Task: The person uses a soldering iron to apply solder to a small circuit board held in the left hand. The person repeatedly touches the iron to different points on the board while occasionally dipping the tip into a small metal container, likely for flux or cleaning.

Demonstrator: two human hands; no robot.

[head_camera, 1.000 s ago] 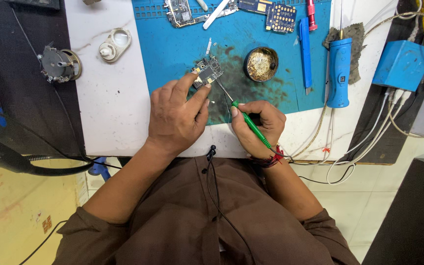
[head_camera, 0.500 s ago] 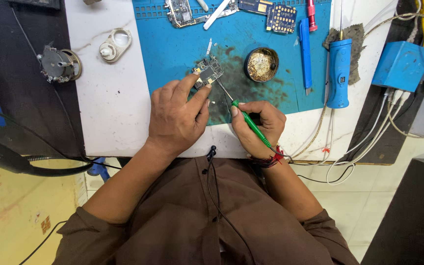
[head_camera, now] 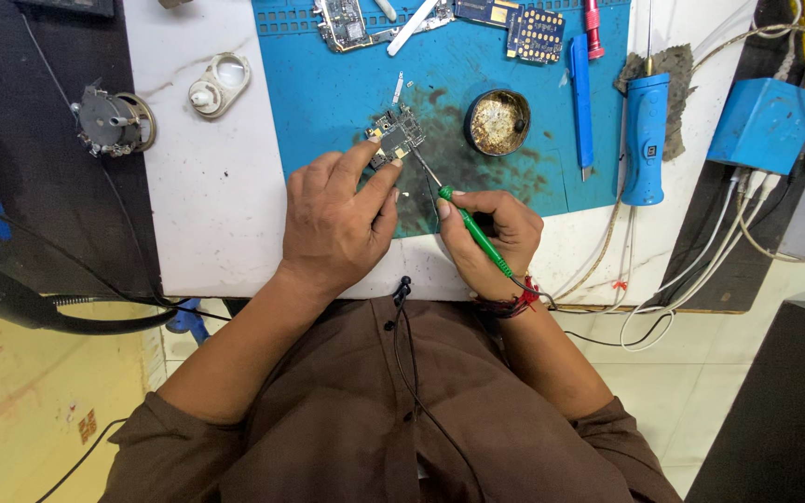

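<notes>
Steady now: nothing has shifted since a moment ago. Left hand (head_camera: 335,224) fingers pinch the small circuit board (head_camera: 395,136) beside the flux tin (head_camera: 498,121); right hand (head_camera: 496,235) fingers grip the green-handled soldering iron (head_camera: 466,227), tip at the board.

Single head-worn view, looking straight down from above, bench across the upper frame, blue mat (head_camera: 347,102) top centre, person's lap and arms filling the lower frame, moderately near
</notes>
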